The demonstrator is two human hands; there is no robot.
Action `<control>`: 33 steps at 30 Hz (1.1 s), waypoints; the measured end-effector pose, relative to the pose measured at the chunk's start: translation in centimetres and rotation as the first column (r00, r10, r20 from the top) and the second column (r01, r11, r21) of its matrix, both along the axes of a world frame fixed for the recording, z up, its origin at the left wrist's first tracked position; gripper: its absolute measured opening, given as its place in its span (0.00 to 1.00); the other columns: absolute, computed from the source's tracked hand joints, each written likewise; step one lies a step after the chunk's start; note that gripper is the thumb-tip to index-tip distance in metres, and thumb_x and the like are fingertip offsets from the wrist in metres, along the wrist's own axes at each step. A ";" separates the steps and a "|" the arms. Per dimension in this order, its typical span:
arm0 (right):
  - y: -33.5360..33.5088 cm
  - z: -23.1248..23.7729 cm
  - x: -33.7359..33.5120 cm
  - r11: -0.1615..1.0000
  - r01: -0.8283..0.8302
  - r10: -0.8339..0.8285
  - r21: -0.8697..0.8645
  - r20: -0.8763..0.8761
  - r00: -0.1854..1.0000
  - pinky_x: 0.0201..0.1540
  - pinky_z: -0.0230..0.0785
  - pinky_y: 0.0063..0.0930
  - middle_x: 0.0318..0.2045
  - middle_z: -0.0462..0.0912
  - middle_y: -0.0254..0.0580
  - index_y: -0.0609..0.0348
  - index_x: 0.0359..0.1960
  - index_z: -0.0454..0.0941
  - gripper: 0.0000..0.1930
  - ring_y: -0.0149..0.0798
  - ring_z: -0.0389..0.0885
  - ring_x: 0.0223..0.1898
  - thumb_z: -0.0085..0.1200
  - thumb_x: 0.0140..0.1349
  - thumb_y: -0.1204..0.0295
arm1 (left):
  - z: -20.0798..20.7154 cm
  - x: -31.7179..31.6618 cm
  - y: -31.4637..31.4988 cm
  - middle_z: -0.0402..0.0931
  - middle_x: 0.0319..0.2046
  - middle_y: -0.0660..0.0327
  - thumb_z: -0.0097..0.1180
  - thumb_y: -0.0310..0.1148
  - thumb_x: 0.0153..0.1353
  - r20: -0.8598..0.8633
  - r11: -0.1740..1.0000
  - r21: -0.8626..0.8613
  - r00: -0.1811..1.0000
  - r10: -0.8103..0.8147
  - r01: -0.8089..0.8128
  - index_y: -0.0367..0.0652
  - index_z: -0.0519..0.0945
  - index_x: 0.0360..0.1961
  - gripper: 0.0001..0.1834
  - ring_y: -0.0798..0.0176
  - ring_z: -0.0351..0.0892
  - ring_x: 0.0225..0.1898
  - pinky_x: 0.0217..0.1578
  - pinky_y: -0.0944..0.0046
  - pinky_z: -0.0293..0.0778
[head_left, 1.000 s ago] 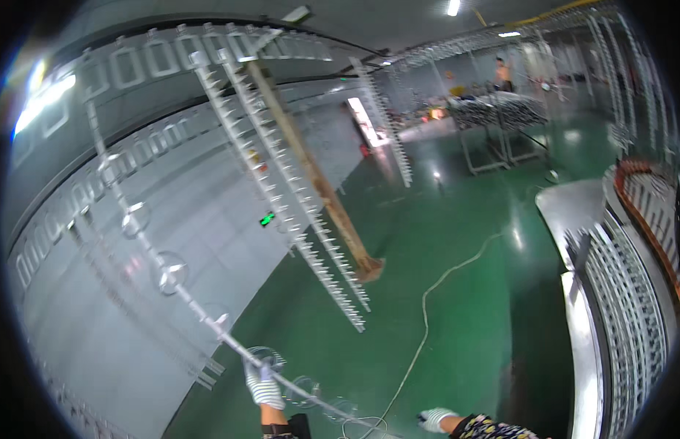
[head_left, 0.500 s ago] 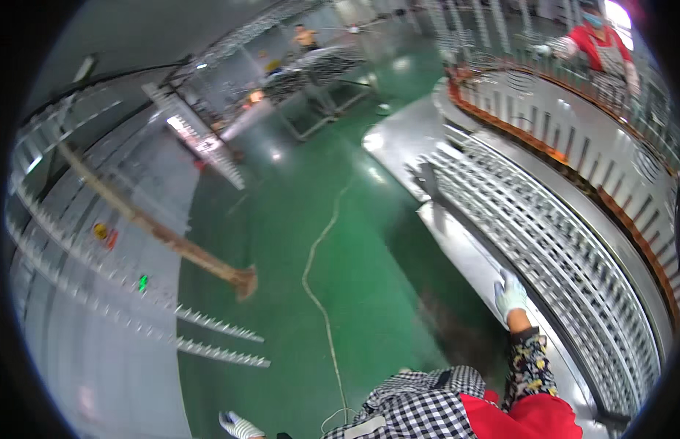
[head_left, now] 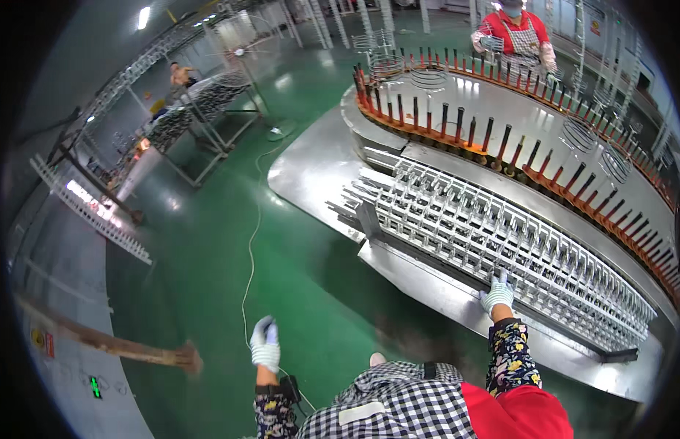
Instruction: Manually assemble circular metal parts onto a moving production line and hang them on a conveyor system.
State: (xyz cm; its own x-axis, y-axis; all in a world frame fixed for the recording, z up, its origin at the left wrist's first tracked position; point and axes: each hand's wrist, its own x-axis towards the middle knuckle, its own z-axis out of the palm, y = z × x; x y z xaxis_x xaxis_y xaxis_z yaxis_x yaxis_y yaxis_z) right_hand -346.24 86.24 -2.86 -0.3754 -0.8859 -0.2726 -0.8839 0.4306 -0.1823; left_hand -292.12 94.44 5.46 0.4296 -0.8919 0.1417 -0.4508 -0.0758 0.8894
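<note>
A white striped work glove covers my right hand (head_left: 497,294), which reaches the near edge of a long stack of silver toothed metal bars (head_left: 494,227). Its fingers are apart, and no bar is lifted in them; whether the fingertips touch the stack I cannot tell. My left hand (head_left: 265,345), gloved the same way, is held over the green floor to the left of my body. Its fingers are stretched up with nothing seen in them. The bars lie in rows on a metal bench (head_left: 420,282), against a dark upright bracket (head_left: 368,221) at their left end.
Behind the bars runs an oval metal table (head_left: 530,110) rimmed with upright dark rods, with wire coils (head_left: 428,77) on it. A person (head_left: 519,40) in red stands across it. A wooden post (head_left: 135,347) and a pale floor cable (head_left: 252,249) are on the left.
The view has swung right. My left hand has risen from the lower edge into fuller view. My right hand has moved from over the bench to the near edge of the bars.
</note>
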 end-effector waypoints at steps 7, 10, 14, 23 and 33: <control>-2.0 3.1 1.7 0.987 0.136 -0.144 0.083 0.094 0.985 0.57 0.57 0.33 0.63 0.46 0.47 0.61 0.51 0.67 0.30 0.51 0.60 0.57 0.56 0.45 0.61 | -0.9 -6.0 -21.3 0.74 0.39 0.58 0.49 0.33 0.58 0.013 0.907 0.087 0.910 -0.414 0.411 0.36 0.70 0.46 0.16 0.65 0.71 0.40 0.45 0.67 0.67; -2.3 1.3 0.9 0.987 0.153 -0.158 0.051 0.092 0.983 0.59 0.54 0.35 0.64 0.46 0.45 0.53 0.50 0.70 0.28 0.47 0.62 0.57 0.57 0.43 0.62 | -4.3 -8.1 -28.5 0.74 0.39 0.56 0.48 0.31 0.58 0.022 0.856 0.067 0.857 -0.515 0.513 0.36 0.70 0.47 0.16 0.62 0.72 0.40 0.44 0.66 0.67; -2.1 0.5 0.7 0.977 0.209 -0.205 -0.028 0.105 0.973 0.56 0.58 0.36 0.63 0.49 0.42 0.60 0.45 0.71 0.24 0.52 0.65 0.54 0.58 0.44 0.66 | -5.3 -9.9 -34.9 0.74 0.38 0.51 0.48 0.29 0.56 0.245 0.830 0.129 0.794 -0.556 0.542 0.38 0.71 0.44 0.15 0.53 0.73 0.42 0.45 0.62 0.68; 0.5 -4.6 3.4 0.834 0.325 -0.281 -0.446 0.163 0.946 0.54 0.61 0.38 0.60 0.56 0.47 0.60 0.45 0.69 0.21 0.53 0.64 0.54 0.55 0.45 0.74 | -9.1 -6.5 -43.7 0.71 0.42 0.55 0.52 0.34 0.51 0.652 0.840 0.481 0.538 -0.534 0.252 0.47 0.73 0.44 0.17 0.53 0.70 0.44 0.46 0.58 0.66; -2.6 -3.3 13.3 0.538 0.841 -0.645 -0.051 0.617 0.451 0.46 0.66 0.28 0.41 0.77 0.49 0.65 0.46 0.71 0.18 0.41 0.75 0.44 0.48 0.55 0.69 | -7.3 -7.1 -48.2 0.74 0.31 0.59 0.56 0.41 0.48 0.751 0.486 0.488 -0.066 -0.657 0.725 0.47 0.75 0.35 0.15 0.55 0.73 0.34 0.36 0.56 0.68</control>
State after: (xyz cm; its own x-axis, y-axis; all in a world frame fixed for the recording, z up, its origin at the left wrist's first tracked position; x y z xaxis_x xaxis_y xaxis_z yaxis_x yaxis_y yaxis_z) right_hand -332.98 83.61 -6.18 -0.8327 -0.3825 -0.4003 0.0185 0.7034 -0.7106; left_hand -299.18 46.20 -1.89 -0.7723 -0.6333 -0.0495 -0.6347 0.7725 0.0194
